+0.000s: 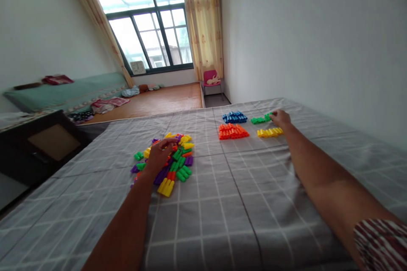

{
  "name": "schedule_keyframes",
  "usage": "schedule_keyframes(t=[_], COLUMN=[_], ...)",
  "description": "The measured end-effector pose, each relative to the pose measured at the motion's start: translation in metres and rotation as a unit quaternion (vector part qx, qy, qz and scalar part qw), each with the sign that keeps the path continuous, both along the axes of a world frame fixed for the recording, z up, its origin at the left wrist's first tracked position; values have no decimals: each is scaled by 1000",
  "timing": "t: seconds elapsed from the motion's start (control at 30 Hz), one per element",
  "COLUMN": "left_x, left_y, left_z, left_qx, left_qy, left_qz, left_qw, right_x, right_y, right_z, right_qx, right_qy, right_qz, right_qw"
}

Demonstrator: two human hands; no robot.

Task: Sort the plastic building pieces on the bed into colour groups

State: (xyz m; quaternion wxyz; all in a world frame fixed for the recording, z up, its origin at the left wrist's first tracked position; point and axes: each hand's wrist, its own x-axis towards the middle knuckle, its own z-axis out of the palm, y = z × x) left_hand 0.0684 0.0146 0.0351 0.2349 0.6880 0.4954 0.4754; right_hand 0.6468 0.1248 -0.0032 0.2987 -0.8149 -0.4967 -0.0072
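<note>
Checked, creasing cloth (235, 220) is spreading beneath a mixed pile (181, 162), where the left hand (157, 155) is hovering close, fingers half curled, hold unclear. Orange (233, 132), blue (234, 117) and yellow rows (269, 133) are gleaming. Beside the green row's (260, 120) end, the right hand (281, 117) is nearly closing its fingertips, grip uncertain. The tubular plastic blocks (165, 187) are looking light, stiff, slightly slippery, best pinched across their sides.

Yeah, no text, labels, brands or signs I can actually read anywhere here. There's a pale clock (137, 67) by the window (152, 29), but the marks on its face are too small and blurry to make out.
</note>
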Motion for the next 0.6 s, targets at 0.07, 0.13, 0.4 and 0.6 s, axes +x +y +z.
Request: schedule_keyframes(t=[0.07, 0.13, 0.4, 0.6], left_x=[-1, -2, 2, -3], left_y=[0, 0, -5, -2], left_z=[0, 1, 8, 5], left_qx=[-3, -10, -23, -6], left_qy=[8, 16, 25, 45], left_qz=[3, 10, 33, 32], left_qw=[1000, 1000, 999, 998], right_x=[-2, -2, 4, 2], right_y=[4, 5, -9, -15], right_z=[-4, -6, -14, -8], right_qx=[-14, -30, -34, -14], right_qy=[-21, -38, -72, -54], right_qz=[2, 6, 55, 36], right_qw=[1000, 999, 995, 998])
